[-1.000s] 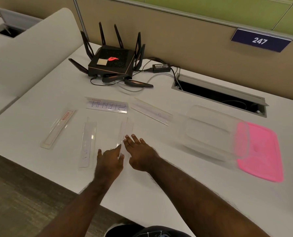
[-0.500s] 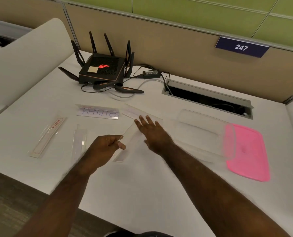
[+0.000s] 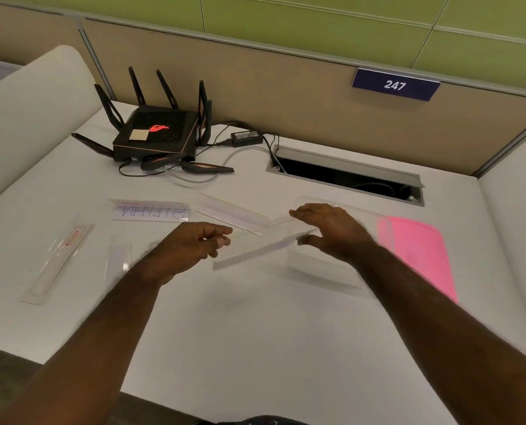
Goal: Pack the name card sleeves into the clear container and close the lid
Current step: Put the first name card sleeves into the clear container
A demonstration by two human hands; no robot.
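Note:
My left hand (image 3: 191,245) pinches one end of a clear name card sleeve (image 3: 264,245), lifted off the white desk and slanting toward the right. My right hand (image 3: 332,230) hovers at its far end with fingers spread, above the clear container (image 3: 316,271), which is blurred and hard to outline. The pink lid (image 3: 418,250) lies flat just right of the container. More sleeves lie on the desk: one with handwriting (image 3: 151,211), a clear one (image 3: 228,213), a narrow one (image 3: 117,256), and one with a red label (image 3: 59,262).
A black router (image 3: 156,134) with antennas and its power adapter (image 3: 246,138) with cables sit at the back of the desk. An open cable slot (image 3: 347,176) lies behind the container. Partition walls close the back and both sides.
My left hand lifted the sleeve off the desk and carried it right. My right hand moved right to the container's opening. The view shifted down and right.

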